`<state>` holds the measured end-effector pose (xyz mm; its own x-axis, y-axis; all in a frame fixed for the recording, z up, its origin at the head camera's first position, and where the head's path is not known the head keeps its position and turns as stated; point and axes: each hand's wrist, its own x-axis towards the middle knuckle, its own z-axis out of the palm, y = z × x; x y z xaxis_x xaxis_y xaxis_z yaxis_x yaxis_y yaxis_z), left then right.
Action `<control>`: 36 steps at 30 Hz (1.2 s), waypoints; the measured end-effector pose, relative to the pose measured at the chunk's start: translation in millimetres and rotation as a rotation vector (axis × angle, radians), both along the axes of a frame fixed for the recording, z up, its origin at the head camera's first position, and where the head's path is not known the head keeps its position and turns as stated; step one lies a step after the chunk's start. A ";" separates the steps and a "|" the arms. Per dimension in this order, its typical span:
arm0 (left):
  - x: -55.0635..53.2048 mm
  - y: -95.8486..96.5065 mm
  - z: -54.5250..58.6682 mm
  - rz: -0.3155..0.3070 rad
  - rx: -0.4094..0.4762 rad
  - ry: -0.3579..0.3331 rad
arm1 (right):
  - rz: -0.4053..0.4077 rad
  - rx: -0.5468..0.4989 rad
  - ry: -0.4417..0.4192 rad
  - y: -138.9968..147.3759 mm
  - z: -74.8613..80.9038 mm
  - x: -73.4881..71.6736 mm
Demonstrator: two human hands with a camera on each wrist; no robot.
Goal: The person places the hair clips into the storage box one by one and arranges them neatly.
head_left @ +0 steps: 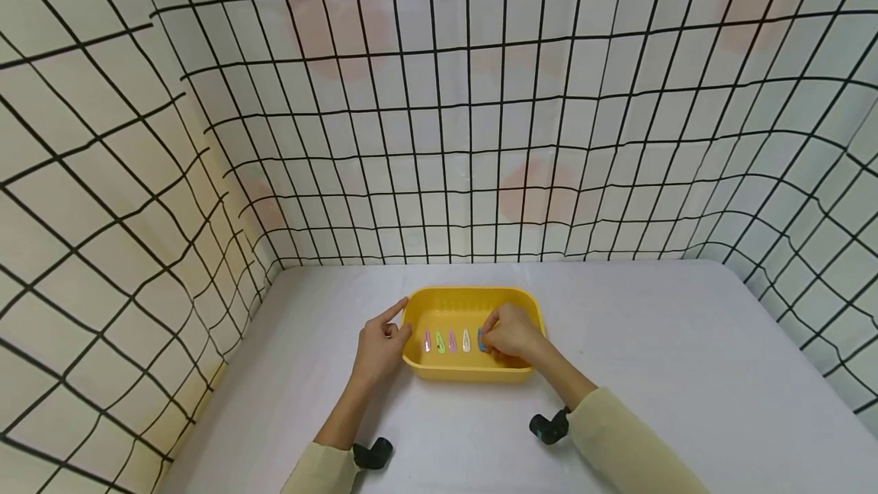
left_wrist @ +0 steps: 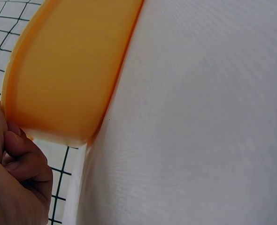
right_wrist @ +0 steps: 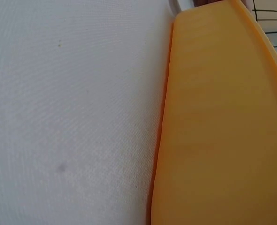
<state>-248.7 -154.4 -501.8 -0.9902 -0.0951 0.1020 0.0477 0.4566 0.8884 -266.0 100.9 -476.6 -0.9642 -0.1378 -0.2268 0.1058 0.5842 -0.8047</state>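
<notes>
A yellow plastic tray (head_left: 473,375) stands on the table, with snap hair clips in a row on its floor. From the left come a pink clip (head_left: 427,341), a green clip (head_left: 440,342), a second pink clip (head_left: 452,341) and a white clip (head_left: 466,340). At the row's right end, my right hand (head_left: 513,332) reaches into the tray and pinches a blue hair clip (head_left: 481,339), partly hidden by the fingers. My left hand (head_left: 380,343) grips the tray's left end, thumb at the rim and index finger stretched along it; other fingers curl against the outer wall (left_wrist: 58,93).
The white-covered table (head_left: 638,357) extends around the tray. Black wire grid panels (head_left: 469,105) over white sheeting rise at the back and both sides. Dark wrist cameras (head_left: 373,453) sit near both sleeve cuffs, above the tabletop in front of the tray.
</notes>
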 end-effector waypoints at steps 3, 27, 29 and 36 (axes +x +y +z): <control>-0.2 -0.4 -0.6 0.001 0.000 0.006 | -0.003 0.005 -0.010 -0.5 -0.1 0.3; -1.6 0.6 -1.0 0.005 0.012 -0.028 | -0.005 -0.112 0.187 43.0 23.1 9.1; -1.6 -0.1 -1.1 0.013 0.006 -0.022 | -0.001 -0.128 0.212 58.3 26.4 10.1; -2.1 -2.9 -0.6 0.035 -0.009 -0.036 | -0.035 -0.103 0.284 121.4 28.7 6.1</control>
<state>-250.8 -157.3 -502.4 -0.9893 -0.1291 0.0673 -0.0006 0.4658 0.8849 -259.9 222.2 -448.0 -0.9915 -0.1120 0.0662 -0.1137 0.4978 -0.8598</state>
